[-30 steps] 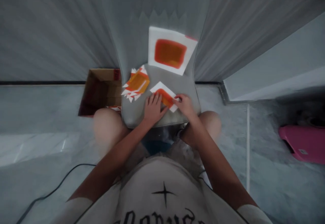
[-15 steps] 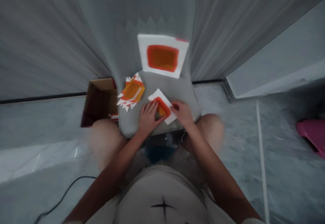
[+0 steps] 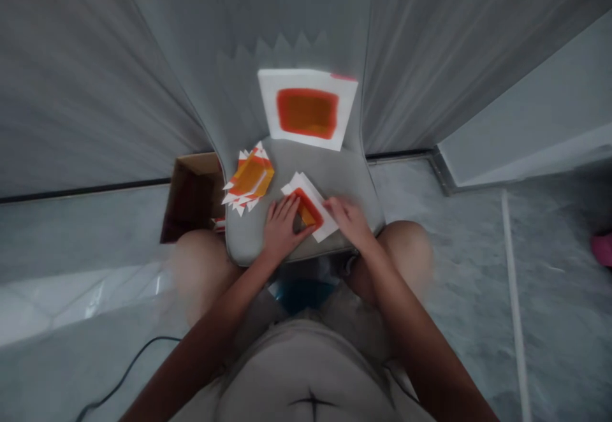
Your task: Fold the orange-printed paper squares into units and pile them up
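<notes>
A folded white paper [image 3: 327, 228] with a red-bordered orange middle lies slanted on the grey chair seat [image 3: 296, 154]. My left hand [image 3: 282, 227] rests flat on its left part, fingers stretched out, hiding some of the orange. Along the paper's right edge, my right hand [image 3: 351, 221] has its fingers bent together on the rim; the fingertips are slightly blurred. A pile of folded orange, red and white papers [image 3: 251, 178] with pointed corners sits to the left. Behind, a larger white sheet [image 3: 268, 109] with a red-edged orange rectangle leans on the chair back.
An open cardboard box [image 3: 186, 199] stands on the floor left of the chair. My knees flank the seat. A dark cable [image 3: 124, 371] runs across the floor at lower left. Part of a pink object [image 3: 602, 248] shows at the far right.
My right hand has shifted slightly along the paper's right edge, and its fingers are less raised. My left hand stays on the paper. The view has shifted a little.
</notes>
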Motion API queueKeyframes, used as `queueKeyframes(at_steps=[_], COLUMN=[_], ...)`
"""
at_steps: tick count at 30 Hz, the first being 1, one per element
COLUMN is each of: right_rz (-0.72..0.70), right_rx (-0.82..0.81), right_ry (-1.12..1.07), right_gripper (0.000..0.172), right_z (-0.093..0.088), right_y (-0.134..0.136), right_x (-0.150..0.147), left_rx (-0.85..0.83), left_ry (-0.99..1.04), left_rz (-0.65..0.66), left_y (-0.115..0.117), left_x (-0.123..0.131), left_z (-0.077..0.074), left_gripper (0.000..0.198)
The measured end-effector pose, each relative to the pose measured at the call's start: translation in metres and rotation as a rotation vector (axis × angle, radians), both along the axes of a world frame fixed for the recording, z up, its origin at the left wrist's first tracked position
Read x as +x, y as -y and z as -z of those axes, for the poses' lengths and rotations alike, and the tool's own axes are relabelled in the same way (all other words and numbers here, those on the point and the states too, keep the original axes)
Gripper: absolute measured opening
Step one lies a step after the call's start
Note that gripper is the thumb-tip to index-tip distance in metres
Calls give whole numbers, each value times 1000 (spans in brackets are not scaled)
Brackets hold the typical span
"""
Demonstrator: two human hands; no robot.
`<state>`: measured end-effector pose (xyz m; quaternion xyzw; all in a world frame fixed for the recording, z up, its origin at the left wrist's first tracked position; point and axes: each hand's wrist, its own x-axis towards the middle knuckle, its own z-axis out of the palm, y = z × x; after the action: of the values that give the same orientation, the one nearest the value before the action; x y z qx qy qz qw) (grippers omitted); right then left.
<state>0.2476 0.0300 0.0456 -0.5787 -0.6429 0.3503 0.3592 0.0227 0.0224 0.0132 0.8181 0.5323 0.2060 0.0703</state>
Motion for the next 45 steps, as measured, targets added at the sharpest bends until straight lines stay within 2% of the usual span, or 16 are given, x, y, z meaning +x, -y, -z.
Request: queueKeyframes(at_steps=[4, 7, 9, 13, 16, 19, 22, 25, 29, 31, 35, 38, 43, 45], right_rz=[-79, -126, -172, -261, -268, -247, -229, -203, -195, -202, -166, -198, -315, -335], right_rx=[-272, -347, -359, -277, -210, -134, -40, 72, 158, 188, 239, 262, 344, 355], right_ry=[-186, -276, -264, -227, -213, -138, -88, -98, -118, -116, -153, -159, -87, -42], right_gripper=[82, 89, 89, 88, 88, 81, 73, 65, 49, 42, 37, 31, 26, 26], right_z=[1, 0, -2, -5, -5, -4, 0, 7, 18, 22, 28, 33, 37, 40], right_y=[-10, -15, -17, -15, -11, -7, -5, -2, 3, 4, 6, 8, 13, 15], right_x=[10, 11, 11, 6, 0, -5, -10, -18, -29, -34, -43, -50, -59, -61], left_rx=[31, 69, 80, 76, 75, 47, 11, -35, -154, -246, -371, -403, -457, -428], left_ry=[35, 71, 95, 120, 148, 203, 231, 326, 560, 614, 633, 626, 545, 516], left_rz=[12, -4, -29, 11, 48, 97, 131, 100, -95, -171, -224, -238, -332, -368], left_y=[0, 1, 1, 0, 0, 0, -1, -1, 4, 9, 20, 23, 25, 27], left_x=[0, -1, -1, -1, -2, -4, -6, -8, -14, -19, -27, -29, -30, -32], left_z=[0, 1, 1, 0, -1, -2, -3, -3, -6, -10, -24, -32, -30, -28], left_gripper=[87, 86, 78, 48, 34, 20, 22, 25, 34, 40, 53, 54, 45, 49])
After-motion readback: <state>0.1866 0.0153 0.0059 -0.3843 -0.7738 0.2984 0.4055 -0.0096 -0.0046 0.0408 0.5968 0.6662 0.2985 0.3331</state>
